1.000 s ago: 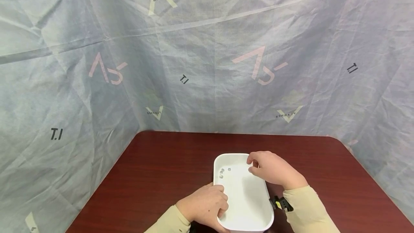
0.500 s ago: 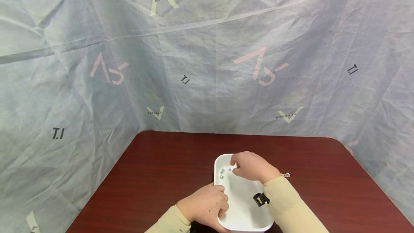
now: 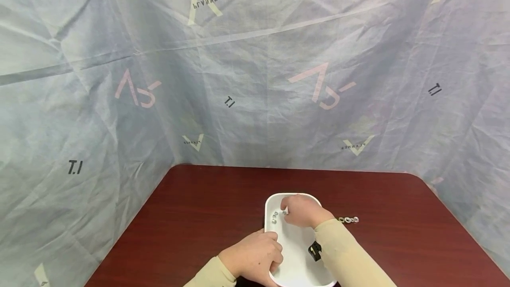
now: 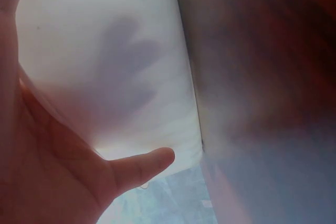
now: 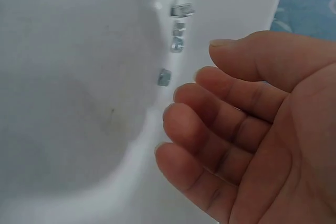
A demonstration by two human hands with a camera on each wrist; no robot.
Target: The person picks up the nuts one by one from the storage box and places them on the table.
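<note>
A white rectangular tray (image 3: 292,254) stands on the table. My left hand (image 3: 256,255) grips its near left wall, fingers over the rim; in the left wrist view the thumb lies along the outside and the fingers show as shadows through the wall. Inside the far left part lie several small metal nuts (image 5: 177,44), one nut (image 5: 164,77) a little apart from the others. Over the tray's far end hovers my right hand (image 3: 303,211), its fingers loosely curled beside the nuts, with nothing visible between thumb and fingertips in the right wrist view.
On the dark red tabletop (image 3: 199,216), right of the tray, a short row of metal nuts (image 3: 348,219) lies partly behind the right forearm. A grey printed cloth (image 3: 255,79) hangs behind and beside the table. A black wrist device (image 3: 315,250) sits under the right sleeve.
My right hand has moved left from the tray's right rim to above its inside, near the nuts. The nuts on the table have come into view. The left hand keeps its grip.
</note>
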